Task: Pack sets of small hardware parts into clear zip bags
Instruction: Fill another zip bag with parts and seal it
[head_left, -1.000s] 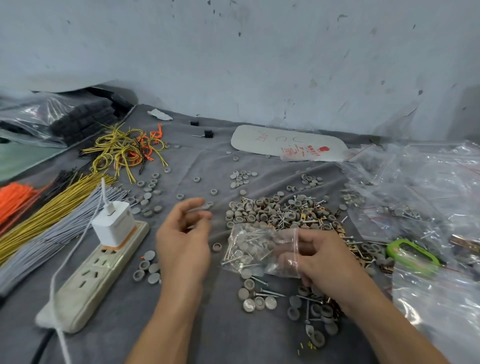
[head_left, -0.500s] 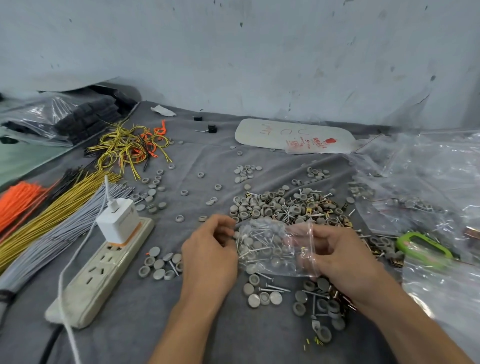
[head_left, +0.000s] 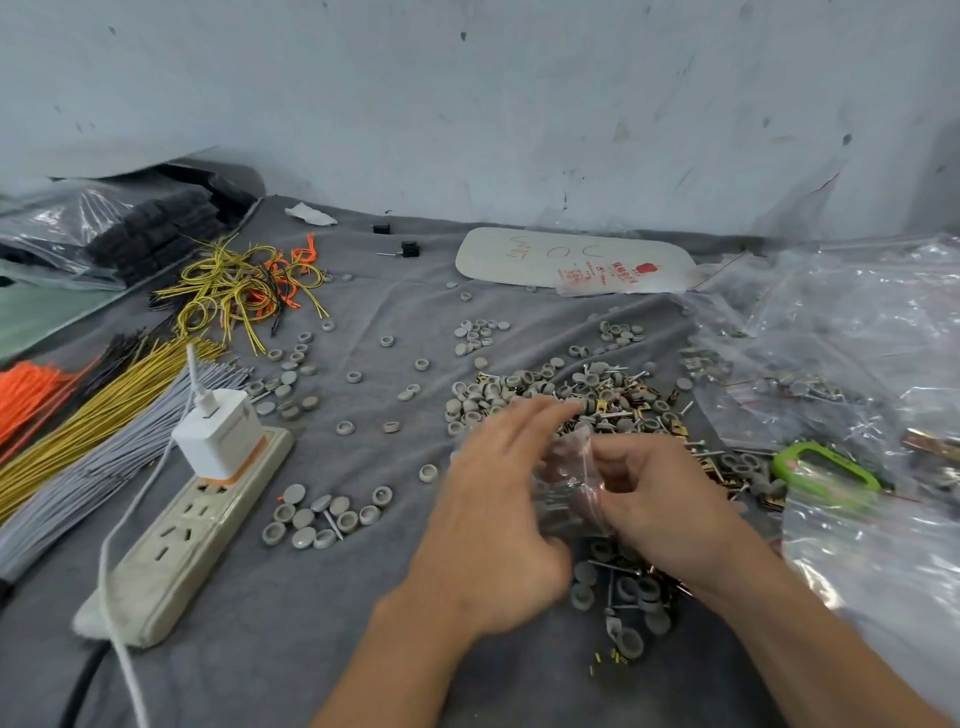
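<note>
Right hand (head_left: 660, 504) pinches a part-filled zip bag (head_left: 571, 491) just above the worktop (head_left: 363, 597); the blurred left hand (head_left: 498, 509) reaches across it — grip unclear. Filled bags (head_left: 831, 374) lie at right — a big loose pile (head_left: 561, 392) is not yet packed.

Red factory print under an apple emblem was seen on a clear bag (head_left: 613, 275) lying against a white sheet (head_left: 519, 254) at the back of the bench (head_left: 363, 597). Only a numeral 5 could be read. Faint red handwriting on the sheet remained illegible.
</note>
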